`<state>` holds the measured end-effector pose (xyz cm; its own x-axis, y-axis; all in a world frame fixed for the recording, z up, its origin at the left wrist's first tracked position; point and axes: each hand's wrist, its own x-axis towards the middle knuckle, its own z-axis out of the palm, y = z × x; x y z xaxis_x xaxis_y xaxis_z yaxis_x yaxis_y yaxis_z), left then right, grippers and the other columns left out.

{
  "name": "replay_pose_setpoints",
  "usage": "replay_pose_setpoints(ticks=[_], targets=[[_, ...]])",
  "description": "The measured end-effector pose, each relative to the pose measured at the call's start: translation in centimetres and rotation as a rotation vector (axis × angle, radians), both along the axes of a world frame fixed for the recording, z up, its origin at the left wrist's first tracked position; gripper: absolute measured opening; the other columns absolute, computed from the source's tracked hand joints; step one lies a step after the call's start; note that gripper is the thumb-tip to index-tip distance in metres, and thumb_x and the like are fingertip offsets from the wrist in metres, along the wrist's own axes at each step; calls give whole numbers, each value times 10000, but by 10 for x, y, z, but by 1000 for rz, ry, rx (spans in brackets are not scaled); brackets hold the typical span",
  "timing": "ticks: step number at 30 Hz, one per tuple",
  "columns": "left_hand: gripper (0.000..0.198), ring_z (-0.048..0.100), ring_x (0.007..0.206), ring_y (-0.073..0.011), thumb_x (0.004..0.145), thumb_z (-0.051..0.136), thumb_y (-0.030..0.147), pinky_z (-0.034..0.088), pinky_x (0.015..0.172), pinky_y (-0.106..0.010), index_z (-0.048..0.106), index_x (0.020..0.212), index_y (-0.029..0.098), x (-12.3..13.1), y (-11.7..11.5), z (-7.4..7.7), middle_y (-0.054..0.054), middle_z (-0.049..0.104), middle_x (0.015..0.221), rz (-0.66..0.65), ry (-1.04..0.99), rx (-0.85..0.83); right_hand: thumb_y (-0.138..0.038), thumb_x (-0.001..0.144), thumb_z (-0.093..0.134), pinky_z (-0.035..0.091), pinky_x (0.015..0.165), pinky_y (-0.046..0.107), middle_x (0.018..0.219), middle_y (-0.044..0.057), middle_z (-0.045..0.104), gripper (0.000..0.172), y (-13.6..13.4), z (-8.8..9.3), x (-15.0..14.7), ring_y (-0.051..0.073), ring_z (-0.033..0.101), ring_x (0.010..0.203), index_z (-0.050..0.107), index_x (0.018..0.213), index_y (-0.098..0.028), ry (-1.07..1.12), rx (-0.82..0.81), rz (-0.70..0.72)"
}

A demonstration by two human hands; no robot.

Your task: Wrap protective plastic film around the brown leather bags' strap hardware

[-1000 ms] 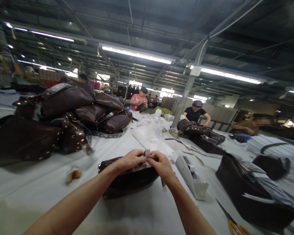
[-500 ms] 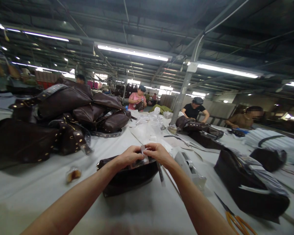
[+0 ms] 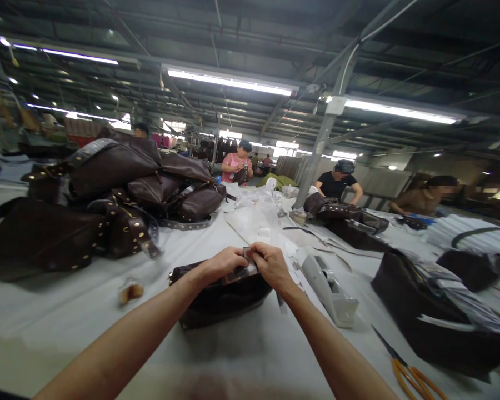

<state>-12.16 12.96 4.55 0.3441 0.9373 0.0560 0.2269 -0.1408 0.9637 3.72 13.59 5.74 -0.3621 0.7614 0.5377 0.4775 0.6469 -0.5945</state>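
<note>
A dark brown leather handbag (image 3: 229, 303) rests on the white-covered table in front of me. Over its top edge, my left hand (image 3: 230, 263) and my right hand (image 3: 269, 265) meet, fingers closed in a pinch. Between them the end of a flat greyish strip (image 3: 245, 253) sticks up; clear film seems to lie around it, but the fingers cover most of it. Just right of the bag stands a grey tape dispenser (image 3: 331, 291). Scissors with orange handles (image 3: 412, 375) lie near the front right.
Brown leather bags (image 3: 120, 172) with studded straps are piled at the left. A small plastic-wrapped item (image 3: 130, 292) lies before them. Another dark bag (image 3: 437, 316) sits at right. White wrapping sheets (image 3: 254, 214) cover the table's middle. A post (image 3: 316, 161) rises behind; several co-workers sit beyond.
My right-hand fingers have drawn in tighter around the strip, and less of it shows. The view has shifted slightly, so the table things appear a little further right.
</note>
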Motion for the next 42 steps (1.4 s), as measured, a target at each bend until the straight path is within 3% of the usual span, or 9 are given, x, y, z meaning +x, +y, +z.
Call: replay_pose_setpoints(ticks=[8,13,19,27,42], targets=[[176,442,582,-128,594,504,276,338,570,-253,587,696,158,0,5,-8,24,519,611,12,6,38,-208,813,530,408,656,268,707,-4,654,163,4,5,7,167,560,679,681,756,-227,-82,20,123],[167,417,578,-125,612,502,300,328,571,-252,580,668,163,-5,6,-7,33,482,593,-36,72,58,-191,822,514,417,660,274,716,10,645,184,-2,-6,4,172,571,688,673,736,-222,30,76,69],[149,396,587,-124,622,493,313,291,554,-250,540,628,172,-3,3,-5,35,456,585,-10,101,98,-141,825,494,430,681,276,743,14,646,201,1,-15,8,176,590,726,664,752,-220,37,151,100],[206,404,595,-129,607,506,328,318,560,-249,591,681,156,-5,-2,0,28,477,601,-98,73,64,-204,931,459,487,812,311,956,52,678,222,6,-25,23,184,621,908,676,908,-243,-13,295,280],[194,422,600,-134,594,516,278,330,578,-253,620,695,149,-4,-9,6,27,512,602,-110,48,11,-160,938,396,496,785,318,992,75,688,259,15,-21,35,187,610,881,644,963,-232,-192,506,445]])
